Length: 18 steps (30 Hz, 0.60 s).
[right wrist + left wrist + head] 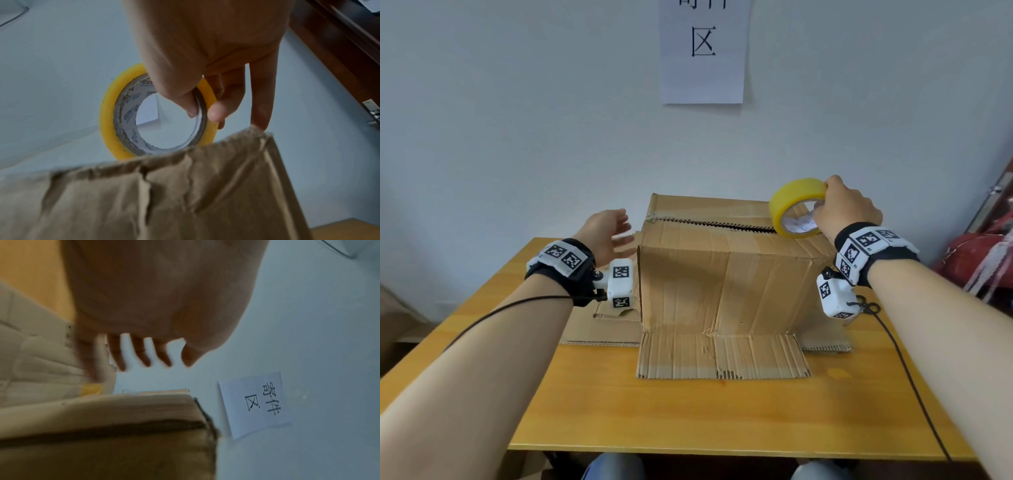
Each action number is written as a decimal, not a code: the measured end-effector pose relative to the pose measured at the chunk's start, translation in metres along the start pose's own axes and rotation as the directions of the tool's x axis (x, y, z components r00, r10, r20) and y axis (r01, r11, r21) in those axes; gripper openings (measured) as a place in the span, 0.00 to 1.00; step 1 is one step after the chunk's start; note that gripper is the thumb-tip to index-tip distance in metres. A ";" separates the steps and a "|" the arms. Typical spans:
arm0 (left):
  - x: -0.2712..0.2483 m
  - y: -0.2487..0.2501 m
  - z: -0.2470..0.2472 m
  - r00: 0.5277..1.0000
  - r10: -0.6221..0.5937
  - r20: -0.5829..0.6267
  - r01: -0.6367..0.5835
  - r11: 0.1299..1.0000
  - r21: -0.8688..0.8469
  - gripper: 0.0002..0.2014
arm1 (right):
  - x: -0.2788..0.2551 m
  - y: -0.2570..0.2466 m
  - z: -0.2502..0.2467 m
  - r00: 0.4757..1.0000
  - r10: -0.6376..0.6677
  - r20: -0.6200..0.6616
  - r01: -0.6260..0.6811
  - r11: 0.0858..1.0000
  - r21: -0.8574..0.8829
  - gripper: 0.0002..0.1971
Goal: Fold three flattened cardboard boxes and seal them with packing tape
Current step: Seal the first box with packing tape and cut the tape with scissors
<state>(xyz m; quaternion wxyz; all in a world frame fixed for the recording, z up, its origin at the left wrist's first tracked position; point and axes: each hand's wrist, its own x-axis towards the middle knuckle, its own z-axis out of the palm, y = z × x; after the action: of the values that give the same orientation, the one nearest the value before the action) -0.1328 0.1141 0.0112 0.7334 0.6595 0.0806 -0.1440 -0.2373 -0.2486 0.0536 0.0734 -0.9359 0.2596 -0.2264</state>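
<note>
While the right hand [847, 209] pinches the tape roll [796, 207] on the box [722, 270], the left hand [607, 231], empty with fingers spread, steadies nothing, so the seam beside the roll could gape.

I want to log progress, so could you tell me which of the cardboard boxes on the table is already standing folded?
The brown cardboard box under the yellow tape roll; the other cardboard lies flat beneath it.

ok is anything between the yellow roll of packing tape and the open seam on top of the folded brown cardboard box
Nothing visible. The right hand holds the yellow roll of packing tape at the seam's right end, on top of the brown cardboard box. The left hand hovers beside the box, clear of the seam.
</note>
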 end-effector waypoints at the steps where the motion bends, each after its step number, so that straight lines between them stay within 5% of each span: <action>1: 0.001 0.000 0.000 1.000 0.018 0.024 -0.017 0.998 -0.053 0.12 | 0.000 0.000 0.000 1.000 0.000 0.000 0.000 1.000 0.002 0.13; 8: -0.008 -0.009 0.008 0.965 -0.119 0.233 0.076 0.980 0.185 0.30 | 0.001 0.003 0.002 1.000 -0.004 -0.008 0.005 0.999 0.053 0.14; 13: -0.014 -0.008 0.004 0.940 -0.199 0.278 0.087 0.926 0.368 0.35 | -0.002 0.014 0.011 0.997 0.048 0.059 -0.064 0.951 0.304 0.05; 16: -0.022 -0.003 0.003 0.882 -0.327 0.339 0.207 0.916 0.345 0.40 | -0.004 0.014 0.012 0.988 0.083 0.127 -0.135 0.861 0.490 0.04; 18: -0.027 -0.003 0.004 0.888 -0.299 0.350 0.211 0.940 0.268 0.41 | -0.005 0.014 0.010 0.985 0.086 0.152 -0.158 0.812 0.562 0.05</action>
<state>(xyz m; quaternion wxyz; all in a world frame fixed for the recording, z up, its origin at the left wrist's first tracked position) -0.1593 0.1124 0.0175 0.6309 0.6795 0.0047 -0.3745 -0.2432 -0.2575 0.0396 0.3802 -0.8640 0.2345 -0.2321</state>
